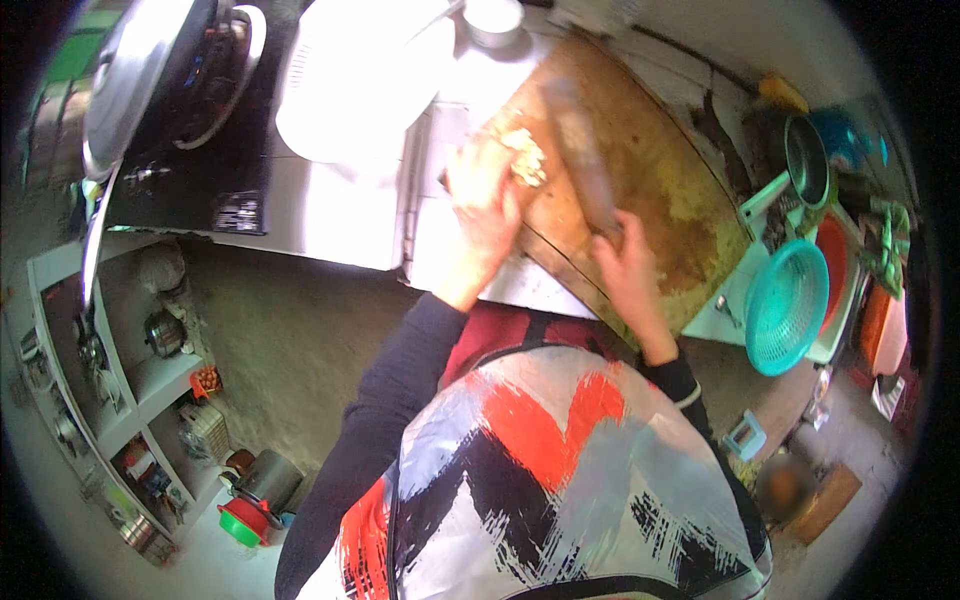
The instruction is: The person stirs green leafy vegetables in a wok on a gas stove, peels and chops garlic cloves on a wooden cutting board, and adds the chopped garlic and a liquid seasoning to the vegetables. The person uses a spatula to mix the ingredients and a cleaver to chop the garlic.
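My right hand (pixel 628 259) grips the handle of a kitchen knife (pixel 581 150), whose broad blade is blurred and points away from me. The blade is over a worn wooden cutting board (pixel 660 172). Left of it lies a small pile of pale, finely chopped food (pixel 527 157). My left hand (pixel 486 199) rests at the board's left edge, with its fingers beside the pile. Glare washes out those fingertips, so whether they hold anything is unclear.
A large white vessel (pixel 337 97), overexposed, and a small white bowl (pixel 493 21) stand beyond my left hand. Farther left is a black gas stove (pixel 202 180) with a metal pan lid (pixel 135 90). A turquoise plastic colander (pixel 787 307) and a pan (pixel 808 161) are at the right.
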Tool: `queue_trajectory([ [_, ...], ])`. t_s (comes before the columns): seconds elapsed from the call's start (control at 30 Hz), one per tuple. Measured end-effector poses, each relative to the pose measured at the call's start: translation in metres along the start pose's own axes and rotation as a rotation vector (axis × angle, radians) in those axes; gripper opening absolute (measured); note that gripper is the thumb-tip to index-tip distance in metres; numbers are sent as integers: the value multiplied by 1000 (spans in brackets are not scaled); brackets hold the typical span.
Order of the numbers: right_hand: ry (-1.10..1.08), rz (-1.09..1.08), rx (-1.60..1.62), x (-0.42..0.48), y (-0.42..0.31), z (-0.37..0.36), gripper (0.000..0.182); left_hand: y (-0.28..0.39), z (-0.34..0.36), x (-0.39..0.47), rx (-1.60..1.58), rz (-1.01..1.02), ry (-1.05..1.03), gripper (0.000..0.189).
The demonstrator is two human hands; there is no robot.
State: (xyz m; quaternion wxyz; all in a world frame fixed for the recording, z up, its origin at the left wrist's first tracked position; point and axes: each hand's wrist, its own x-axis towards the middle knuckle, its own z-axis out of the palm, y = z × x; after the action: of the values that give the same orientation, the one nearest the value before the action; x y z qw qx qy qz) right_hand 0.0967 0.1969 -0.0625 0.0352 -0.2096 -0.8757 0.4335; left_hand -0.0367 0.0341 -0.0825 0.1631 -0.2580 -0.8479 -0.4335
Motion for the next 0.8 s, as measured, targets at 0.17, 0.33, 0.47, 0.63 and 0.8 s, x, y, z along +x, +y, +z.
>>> queue_trajectory([
  [0.17, -24, 332, 571, 12, 46, -24, 25, 34, -40, 2, -345, -75, -167, 22],
  [0.33, 186, 459, 179, -2, 104, -16, 34, 38, -73, 25, -288, 322, -181, 26],
  [0.47, 201, 454, -772, 10, 51, -17, 41, 65, -116, 79, -176, 310, -393, 30],
  [0.63, 279, 115, -394, 6, -28, -19, 40, 102, -210, 95, -302, 601, -247, 45],
  [0.8, -75, -193, 168, 5, -161, 19, 26, 105, -386, 119, -190, 603, -398, 52],
])
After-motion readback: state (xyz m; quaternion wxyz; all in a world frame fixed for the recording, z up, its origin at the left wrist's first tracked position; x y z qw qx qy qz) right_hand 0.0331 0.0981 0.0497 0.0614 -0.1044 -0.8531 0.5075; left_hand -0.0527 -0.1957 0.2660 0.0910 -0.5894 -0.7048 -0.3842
